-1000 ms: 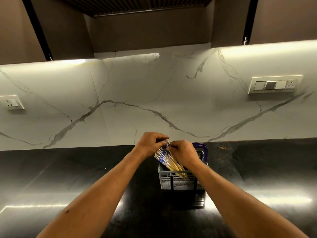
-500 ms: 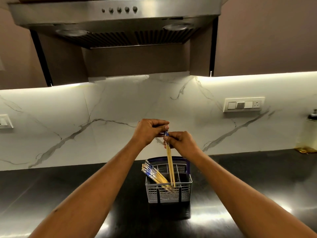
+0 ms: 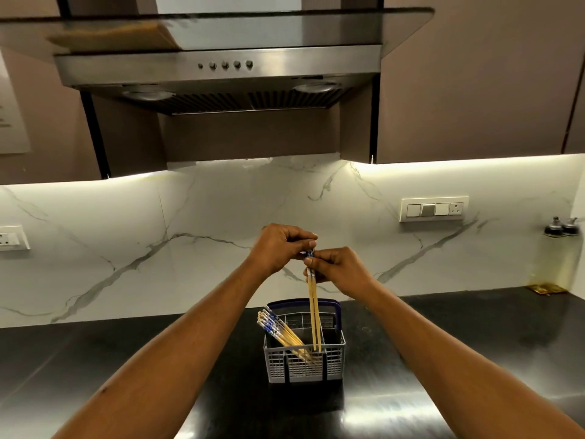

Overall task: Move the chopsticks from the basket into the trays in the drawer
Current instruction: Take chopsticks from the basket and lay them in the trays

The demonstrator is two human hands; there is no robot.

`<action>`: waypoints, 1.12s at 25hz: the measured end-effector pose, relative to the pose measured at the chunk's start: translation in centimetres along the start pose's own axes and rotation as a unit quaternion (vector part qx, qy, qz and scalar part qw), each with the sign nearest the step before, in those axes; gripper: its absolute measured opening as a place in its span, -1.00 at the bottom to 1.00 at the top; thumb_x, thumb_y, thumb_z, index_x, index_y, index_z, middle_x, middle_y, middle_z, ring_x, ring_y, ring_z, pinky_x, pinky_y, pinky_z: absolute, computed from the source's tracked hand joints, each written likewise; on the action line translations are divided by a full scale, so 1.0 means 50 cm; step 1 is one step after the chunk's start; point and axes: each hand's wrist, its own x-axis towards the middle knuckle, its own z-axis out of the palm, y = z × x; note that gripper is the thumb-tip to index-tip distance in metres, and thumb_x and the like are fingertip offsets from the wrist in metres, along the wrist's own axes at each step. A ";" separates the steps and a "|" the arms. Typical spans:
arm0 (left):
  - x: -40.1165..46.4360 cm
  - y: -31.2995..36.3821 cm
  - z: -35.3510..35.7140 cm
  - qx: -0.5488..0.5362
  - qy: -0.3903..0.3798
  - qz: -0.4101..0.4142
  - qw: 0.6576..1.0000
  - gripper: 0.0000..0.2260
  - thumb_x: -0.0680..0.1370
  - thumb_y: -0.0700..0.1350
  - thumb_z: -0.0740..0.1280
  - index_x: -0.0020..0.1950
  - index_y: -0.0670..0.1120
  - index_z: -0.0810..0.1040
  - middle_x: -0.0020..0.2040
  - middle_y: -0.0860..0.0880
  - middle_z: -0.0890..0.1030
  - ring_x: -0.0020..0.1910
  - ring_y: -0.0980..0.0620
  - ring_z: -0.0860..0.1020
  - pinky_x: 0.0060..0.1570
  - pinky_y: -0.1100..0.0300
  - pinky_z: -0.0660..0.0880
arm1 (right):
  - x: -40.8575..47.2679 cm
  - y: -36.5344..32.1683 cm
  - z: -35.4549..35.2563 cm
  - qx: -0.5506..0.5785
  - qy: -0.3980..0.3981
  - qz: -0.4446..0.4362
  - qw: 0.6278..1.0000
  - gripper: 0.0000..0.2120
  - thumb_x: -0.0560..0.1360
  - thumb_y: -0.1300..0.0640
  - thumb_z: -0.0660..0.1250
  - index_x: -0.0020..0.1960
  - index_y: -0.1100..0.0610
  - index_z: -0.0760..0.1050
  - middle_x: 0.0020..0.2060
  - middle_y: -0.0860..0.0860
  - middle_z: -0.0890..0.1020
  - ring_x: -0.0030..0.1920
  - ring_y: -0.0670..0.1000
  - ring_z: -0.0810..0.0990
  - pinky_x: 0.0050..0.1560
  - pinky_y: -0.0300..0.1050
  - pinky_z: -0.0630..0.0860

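Note:
A grey plastic cutlery basket [image 3: 335, 365] with a blue handle stands on the black counter [image 3: 95, 359]. Several bamboo chopsticks [image 3: 280, 330] with blue patterned tops lean out of its left side. A pair of chopsticks [image 3: 314, 315] hangs upright above the basket, tips still inside it. My right hand [image 3: 340, 270] pinches the pair near its blue top. My left hand [image 3: 280, 247] meets it from the left, fingertips closed on the same top end. No drawer or trays are in view.
A white marble backsplash rises behind the counter. A steel range hood [image 3: 218, 71] hangs overhead between brown cabinets. A switch plate [image 3: 433, 209] is on the right wall, a socket [image 3: 11, 237] on the left. An oil bottle [image 3: 557, 258] stands at the far right.
Both hands have lifted one pair of chopsticks up out of the bundle until it hangs vertical over the basket. The camera has tilted up, bringing the range hood into view.

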 end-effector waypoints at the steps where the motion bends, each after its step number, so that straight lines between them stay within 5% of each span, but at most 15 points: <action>1: -0.004 0.002 0.001 -0.005 -0.002 0.001 1.000 -0.80 0.52 -0.21 0.42 0.13 -0.19 0.67 0.01 -0.09 0.70 -0.20 0.23 0.64 -0.21 0.47 0.53 | -0.005 -0.003 -0.003 0.003 -0.001 0.001 1.000 -0.80 0.58 0.17 0.36 0.04 0.29 0.67 -0.16 0.19 0.72 -0.13 0.11 0.74 0.03 -0.01 0.68; 11: 0.012 0.034 -0.018 -0.101 0.032 -0.043 0.993 -0.81 0.52 -0.28 0.41 0.11 -0.25 0.65 -0.03 -0.20 0.70 -0.18 0.02 0.69 -0.17 0.29 0.63 | -0.057 -0.008 0.004 0.007 0.038 0.044 0.998 -0.82 0.59 0.15 0.34 -0.05 -0.12 0.63 -0.13 0.05 0.75 -0.07 0.10 0.72 0.10 -0.02 0.65; 19: 0.020 0.062 -0.028 -0.138 0.008 -0.060 0.989 -0.79 0.52 -0.25 0.41 0.14 -0.22 0.65 -0.03 -0.18 0.71 -0.11 -0.04 0.71 -0.09 0.18 0.66 | -0.077 -0.009 0.001 0.040 0.037 0.086 0.995 -0.90 0.57 0.20 0.36 -0.03 0.07 0.65 -0.14 0.10 0.75 -0.08 0.08 0.74 0.11 0.02 0.65; 28: 0.010 0.062 -0.010 -0.159 0.020 -0.064 0.985 -0.80 0.52 -0.26 0.40 0.13 -0.23 0.64 -0.06 -0.18 0.70 -0.13 -0.02 0.70 -0.14 0.23 0.65 | -0.104 -0.018 -0.012 0.080 0.025 0.105 0.991 -0.88 0.57 0.22 0.35 0.05 0.15 0.65 -0.11 0.11 0.74 -0.08 0.05 0.74 0.00 -0.16 0.65</action>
